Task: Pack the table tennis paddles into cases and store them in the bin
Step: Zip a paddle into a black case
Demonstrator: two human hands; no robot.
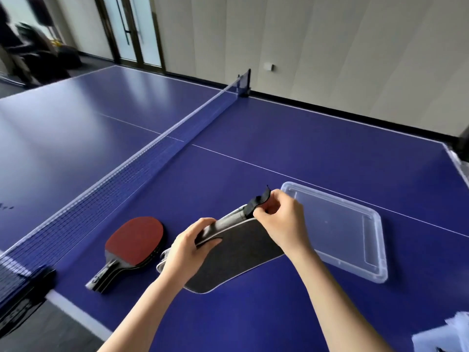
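No legible text, label, brand, number or sign appears on any surface; small dark marks on the table tennis table near the left edge are unreadable.

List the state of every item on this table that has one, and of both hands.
Grey fabric paddle case: held up at one end, partly on the table.
Red-faced paddles: stacked, uncased, lying flat.
Clear plastic bin: open, empty.
Left hand: gripping the case.
Right hand: pinching the case's black strap.
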